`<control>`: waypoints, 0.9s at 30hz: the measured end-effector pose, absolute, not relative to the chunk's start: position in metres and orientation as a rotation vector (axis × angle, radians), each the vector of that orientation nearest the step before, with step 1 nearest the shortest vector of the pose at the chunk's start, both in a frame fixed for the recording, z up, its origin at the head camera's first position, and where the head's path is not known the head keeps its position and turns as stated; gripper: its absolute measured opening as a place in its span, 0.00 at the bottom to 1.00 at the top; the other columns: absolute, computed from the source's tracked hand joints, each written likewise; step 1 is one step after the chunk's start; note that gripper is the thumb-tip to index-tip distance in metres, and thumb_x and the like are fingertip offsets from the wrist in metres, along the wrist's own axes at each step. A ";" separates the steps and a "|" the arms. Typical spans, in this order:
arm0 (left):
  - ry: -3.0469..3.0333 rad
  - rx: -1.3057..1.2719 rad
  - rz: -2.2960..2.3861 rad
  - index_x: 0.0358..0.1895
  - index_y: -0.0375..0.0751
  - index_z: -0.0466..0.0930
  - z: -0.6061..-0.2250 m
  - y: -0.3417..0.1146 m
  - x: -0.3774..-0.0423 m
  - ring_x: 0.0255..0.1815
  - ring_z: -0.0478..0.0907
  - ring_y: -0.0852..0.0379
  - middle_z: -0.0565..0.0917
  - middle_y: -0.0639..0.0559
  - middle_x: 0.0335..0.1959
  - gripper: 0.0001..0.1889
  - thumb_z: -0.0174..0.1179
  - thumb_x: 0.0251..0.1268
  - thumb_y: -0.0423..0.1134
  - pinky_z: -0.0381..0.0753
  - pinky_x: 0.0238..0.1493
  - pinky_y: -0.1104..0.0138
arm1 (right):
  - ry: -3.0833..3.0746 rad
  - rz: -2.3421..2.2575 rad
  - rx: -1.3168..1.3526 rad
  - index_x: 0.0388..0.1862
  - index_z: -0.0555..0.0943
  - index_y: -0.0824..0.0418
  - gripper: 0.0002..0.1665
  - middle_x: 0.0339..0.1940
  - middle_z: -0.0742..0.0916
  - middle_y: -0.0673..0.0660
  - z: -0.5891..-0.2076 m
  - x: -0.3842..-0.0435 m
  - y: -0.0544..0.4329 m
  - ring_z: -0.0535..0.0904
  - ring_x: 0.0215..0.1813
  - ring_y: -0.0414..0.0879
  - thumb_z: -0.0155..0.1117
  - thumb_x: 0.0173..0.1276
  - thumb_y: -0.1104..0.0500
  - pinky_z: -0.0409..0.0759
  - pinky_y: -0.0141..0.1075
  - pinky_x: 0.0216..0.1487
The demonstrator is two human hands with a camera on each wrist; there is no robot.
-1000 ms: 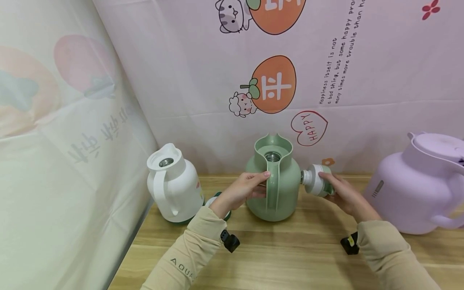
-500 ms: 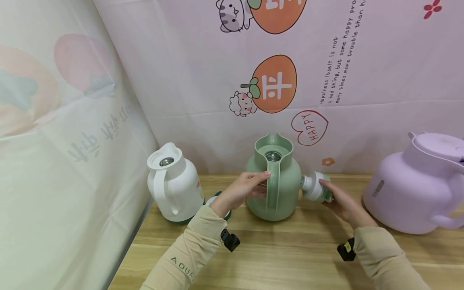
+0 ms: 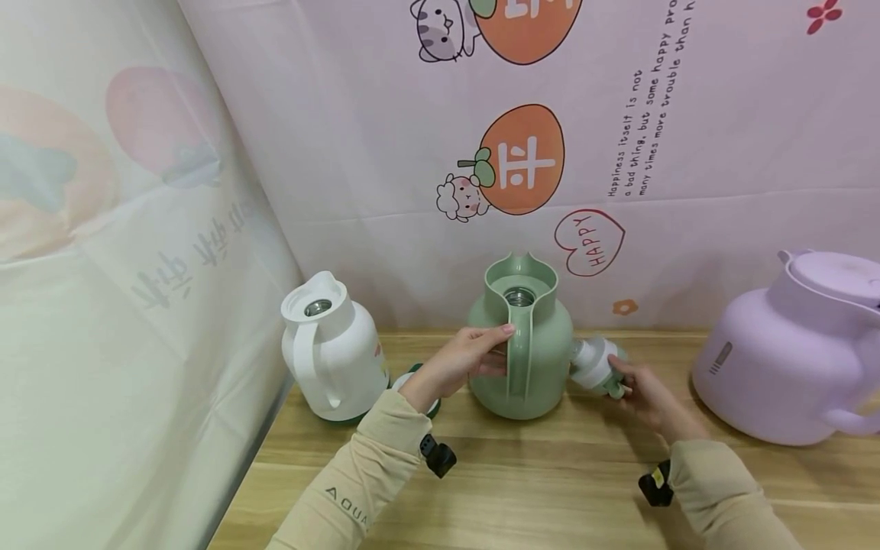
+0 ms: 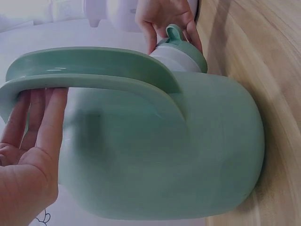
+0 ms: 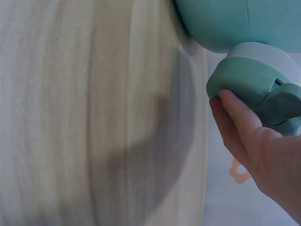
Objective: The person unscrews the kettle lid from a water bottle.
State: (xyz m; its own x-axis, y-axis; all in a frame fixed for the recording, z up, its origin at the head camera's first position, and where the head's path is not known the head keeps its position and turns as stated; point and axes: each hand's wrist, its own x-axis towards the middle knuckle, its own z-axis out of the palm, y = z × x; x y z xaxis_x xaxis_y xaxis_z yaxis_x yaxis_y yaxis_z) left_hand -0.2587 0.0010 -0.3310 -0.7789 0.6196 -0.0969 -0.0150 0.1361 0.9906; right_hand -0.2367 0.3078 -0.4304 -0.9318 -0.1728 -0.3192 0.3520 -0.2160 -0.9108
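A green thermos jug [image 3: 546, 367] stands upright in the middle of the wooden table, its round mouth uncovered. My left hand [image 3: 462, 365] holds the jug's handle [image 4: 94, 68], with fingers hooked under it in the left wrist view. On the jug's right side, my right hand [image 3: 646, 396] grips a green-and-white stopper lid [image 3: 596, 367] by its green top. The lid lies tilted sideways in the air, its clear narrow end pointing at the jug's body. In the right wrist view, the lid's green cap [image 5: 249, 80] shows a folding tab, with fingertips against its edge.
A white thermos jug [image 3: 340, 359] with its mouth uncovered stands at the left, a white-and-green lid [image 3: 433, 409] beside it, partly behind my left wrist. A large purple jug [image 3: 770, 374] with its lid on stands at the right. A printed cloth [image 3: 385, 191] hangs behind.
My right hand has lowered the stopper lid along the green jug's side and tilted its top downward. The left hand stays on the handle, and the jugs have not moved.
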 end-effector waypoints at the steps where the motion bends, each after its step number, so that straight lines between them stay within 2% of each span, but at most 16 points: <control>1: 1.931 0.570 1.684 0.59 0.30 0.74 -0.331 0.001 -0.258 0.55 0.80 0.46 0.79 0.34 0.57 0.25 0.44 0.75 0.49 0.81 0.57 0.59 | 1.697 -2.220 0.209 0.38 0.70 0.49 0.11 0.35 0.77 0.43 -0.432 -0.237 0.308 0.72 0.40 0.36 0.48 0.74 0.45 0.77 0.25 0.41; 8: 1.946 0.567 1.680 0.57 0.28 0.75 -0.333 0.002 -0.258 0.54 0.81 0.47 0.80 0.34 0.55 0.27 0.44 0.75 0.50 0.82 0.55 0.59 | 1.685 -2.242 0.178 0.51 0.61 0.56 0.17 0.36 0.78 0.43 -0.442 -0.236 0.308 0.73 0.40 0.35 0.46 0.75 0.46 0.78 0.26 0.43; 11: 1.944 0.570 1.678 0.57 0.28 0.75 -0.333 0.003 -0.258 0.54 0.81 0.47 0.79 0.34 0.55 0.27 0.44 0.75 0.50 0.82 0.55 0.59 | 1.681 -2.266 0.195 0.69 0.49 0.56 0.32 0.37 0.77 0.41 -0.445 -0.234 0.308 0.74 0.41 0.34 0.47 0.75 0.47 0.79 0.27 0.44; 14: 1.939 0.570 1.679 0.57 0.28 0.75 -0.333 0.003 -0.258 0.54 0.81 0.47 0.79 0.33 0.56 0.26 0.44 0.74 0.50 0.82 0.56 0.59 | 1.709 -2.262 0.204 0.76 0.33 0.52 0.45 0.38 0.77 0.40 -0.447 -0.233 0.308 0.75 0.41 0.32 0.48 0.74 0.47 0.79 0.27 0.43; 15: 1.940 0.575 1.679 0.57 0.28 0.75 -0.333 0.002 -0.258 0.53 0.81 0.48 0.79 0.33 0.56 0.26 0.44 0.75 0.50 0.82 0.56 0.59 | 1.729 -2.253 0.200 0.77 0.29 0.52 0.48 0.38 0.77 0.39 -0.448 -0.233 0.308 0.76 0.41 0.32 0.49 0.74 0.47 0.79 0.27 0.42; 21: 1.937 0.572 1.684 0.57 0.28 0.75 -0.334 0.002 -0.259 0.51 0.82 0.50 0.79 0.33 0.55 0.26 0.44 0.74 0.50 0.82 0.55 0.59 | 1.806 -2.205 0.178 0.76 0.25 0.56 0.51 0.36 0.78 0.36 -0.452 -0.234 0.312 0.78 0.41 0.29 0.49 0.75 0.49 0.81 0.28 0.43; 27: 1.942 0.563 1.691 0.57 0.28 0.75 -0.334 0.001 -0.258 0.49 0.82 0.53 0.79 0.33 0.54 0.26 0.45 0.74 0.50 0.82 0.55 0.59 | 1.814 -2.207 0.205 0.73 0.25 0.58 0.52 0.38 0.77 0.44 -0.453 -0.234 0.315 0.80 0.38 0.32 0.52 0.73 0.51 0.83 0.30 0.41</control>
